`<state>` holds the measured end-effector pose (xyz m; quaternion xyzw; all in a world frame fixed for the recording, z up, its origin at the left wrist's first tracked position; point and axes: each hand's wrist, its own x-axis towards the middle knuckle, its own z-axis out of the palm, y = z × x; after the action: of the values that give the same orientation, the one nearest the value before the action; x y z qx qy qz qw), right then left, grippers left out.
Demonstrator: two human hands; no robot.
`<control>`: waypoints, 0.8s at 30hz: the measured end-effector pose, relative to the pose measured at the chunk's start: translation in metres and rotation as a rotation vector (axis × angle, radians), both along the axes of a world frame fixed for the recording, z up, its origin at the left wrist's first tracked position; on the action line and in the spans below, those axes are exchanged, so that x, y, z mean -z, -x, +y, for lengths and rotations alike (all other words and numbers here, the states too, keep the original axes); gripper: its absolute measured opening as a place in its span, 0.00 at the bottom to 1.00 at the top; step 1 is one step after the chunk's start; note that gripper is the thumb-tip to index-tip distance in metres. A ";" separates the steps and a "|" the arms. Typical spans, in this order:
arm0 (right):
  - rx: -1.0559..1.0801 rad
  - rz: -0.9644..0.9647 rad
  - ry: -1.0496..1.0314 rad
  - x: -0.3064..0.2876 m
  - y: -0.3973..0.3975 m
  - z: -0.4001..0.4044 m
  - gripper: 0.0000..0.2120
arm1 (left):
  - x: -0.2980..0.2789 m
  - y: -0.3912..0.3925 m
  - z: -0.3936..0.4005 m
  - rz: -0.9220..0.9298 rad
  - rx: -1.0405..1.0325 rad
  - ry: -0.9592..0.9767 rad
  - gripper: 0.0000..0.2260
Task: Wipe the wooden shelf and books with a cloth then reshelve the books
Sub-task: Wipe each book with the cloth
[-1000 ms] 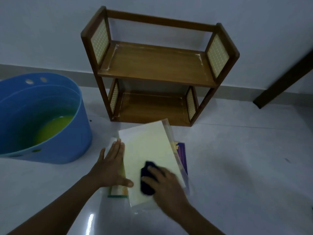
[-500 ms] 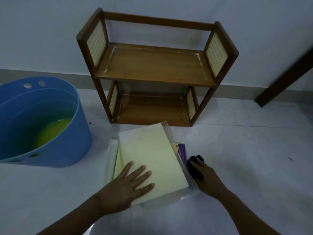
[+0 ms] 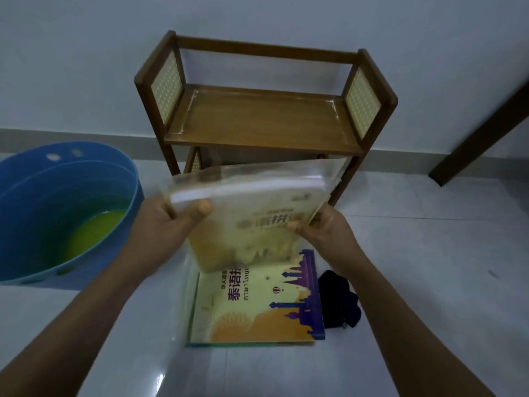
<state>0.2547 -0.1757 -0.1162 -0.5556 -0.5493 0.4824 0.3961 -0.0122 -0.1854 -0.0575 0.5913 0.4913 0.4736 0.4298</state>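
A two-tier wooden shelf [image 3: 263,121] stands against the wall, both tiers bare. A yellow book in a clear plastic sleeve [image 3: 252,213] hangs tilted in the air in front of its lower tier. My left hand [image 3: 171,224] grips the book's left edge, thumb on the cover. My right hand [image 3: 323,227] grips its right edge. Below, a second book [image 3: 263,305] with a yellow and purple cover lies flat on the floor. The dark cloth [image 3: 339,299] lies crumpled on the floor right of that book, held by nobody.
A blue plastic tub [image 3: 68,213] holding yellow-green liquid stands on the floor at the left. A dark wooden leg [image 3: 483,130] slants along the wall at the right. The floor is glossy white tile [image 3: 429,253].
My right hand dropped the cloth on the floor beside the books. Both hands took the top book and lifted it toward the shelf, uncovering the second book beneath.
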 end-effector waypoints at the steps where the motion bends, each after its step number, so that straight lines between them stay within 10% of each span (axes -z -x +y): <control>1: 0.000 0.018 0.026 0.000 0.004 -0.001 0.12 | 0.014 0.005 0.002 -0.018 -0.022 0.042 0.04; 8: 0.019 -0.004 0.075 0.010 0.013 -0.006 0.16 | 0.100 0.001 -0.012 0.158 -0.107 0.146 0.12; 17: -0.092 -0.260 0.084 -0.063 -0.075 -0.015 0.16 | 0.047 -0.069 -0.011 0.303 0.099 0.013 0.14; 24: 0.273 -0.367 0.195 -0.019 -0.194 -0.050 0.22 | 0.090 -0.221 -0.009 0.366 0.313 0.385 0.11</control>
<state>0.4485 -0.2260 -0.0972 -0.7383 -0.4830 0.3661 0.2958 0.2084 -0.1947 -0.1476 0.6429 0.5443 0.1856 0.5059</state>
